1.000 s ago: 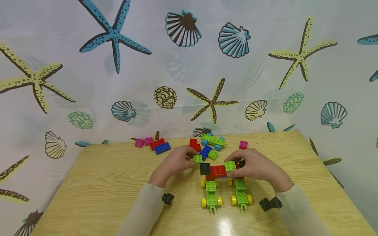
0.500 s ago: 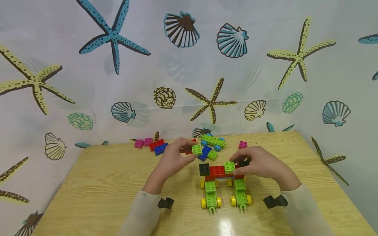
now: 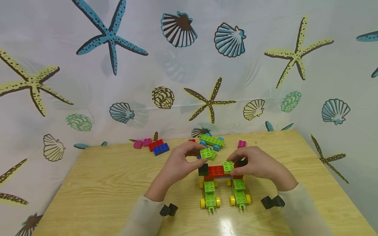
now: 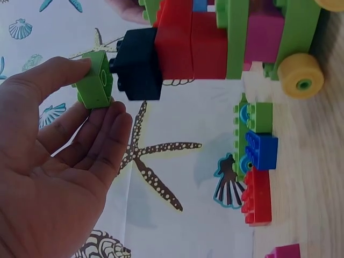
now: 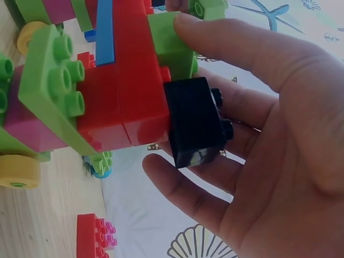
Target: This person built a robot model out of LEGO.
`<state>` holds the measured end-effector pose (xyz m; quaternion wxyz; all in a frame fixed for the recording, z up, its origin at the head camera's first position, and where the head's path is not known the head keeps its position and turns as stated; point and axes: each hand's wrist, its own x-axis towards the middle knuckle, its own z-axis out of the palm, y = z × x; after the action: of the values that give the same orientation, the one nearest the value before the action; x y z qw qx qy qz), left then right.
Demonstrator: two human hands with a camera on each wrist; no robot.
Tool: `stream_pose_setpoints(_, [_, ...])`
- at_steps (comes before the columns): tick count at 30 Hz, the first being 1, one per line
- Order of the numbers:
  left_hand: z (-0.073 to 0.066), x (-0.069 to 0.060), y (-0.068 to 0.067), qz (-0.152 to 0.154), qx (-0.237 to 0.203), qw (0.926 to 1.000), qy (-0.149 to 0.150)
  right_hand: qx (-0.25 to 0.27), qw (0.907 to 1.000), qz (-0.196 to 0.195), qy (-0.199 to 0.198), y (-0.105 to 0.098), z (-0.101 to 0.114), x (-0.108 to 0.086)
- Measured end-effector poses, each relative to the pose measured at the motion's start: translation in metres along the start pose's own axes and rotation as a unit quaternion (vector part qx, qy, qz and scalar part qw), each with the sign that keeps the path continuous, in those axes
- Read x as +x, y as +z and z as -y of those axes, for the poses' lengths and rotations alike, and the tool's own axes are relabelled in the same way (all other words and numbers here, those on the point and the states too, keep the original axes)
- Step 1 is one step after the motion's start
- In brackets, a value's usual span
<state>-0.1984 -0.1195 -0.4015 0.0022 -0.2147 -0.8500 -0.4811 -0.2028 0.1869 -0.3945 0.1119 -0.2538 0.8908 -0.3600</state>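
Note:
My left hand (image 3: 180, 164) pinches a small green block (image 3: 205, 153) between thumb and fingers. In the left wrist view this green block (image 4: 95, 80) is just off the studs of the black block (image 4: 140, 64) at the left end of a built structure. A red block beam (image 3: 215, 170) with a thin blue strip (image 5: 105, 32) rests across two green wheeled bases (image 3: 210, 196) with yellow wheels. My right hand (image 3: 260, 164) pinches another green block (image 3: 228, 167) on that beam. Its fingers pass behind the right-end black block (image 5: 193, 123).
Behind the structure lie a green car base (image 3: 212, 140) with blue wheels and loose blocks partly hidden by my left hand. Pink blocks (image 3: 138, 144), a red block (image 3: 156, 144) and a blue block (image 3: 161, 149) sit at the back left. A pink block (image 3: 242, 144) lies back right.
My left hand has lifted its green block, then carried it right, close to the left black block. My right hand stays at the green block on the beam.

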Motion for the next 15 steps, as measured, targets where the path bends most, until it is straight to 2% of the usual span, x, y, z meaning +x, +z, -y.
stream_pose_setpoints(9, [0.000,-0.001,0.013,0.049,0.014,0.9981,0.034,-0.001,1.0000,-0.005,-0.005,0.009,0.004,0.005])
stream_pose_setpoints(15, [-0.001,0.000,0.013,0.082,0.009,0.9964,0.017,0.004,0.9998,-0.011,-0.015,0.013,0.006,0.007])
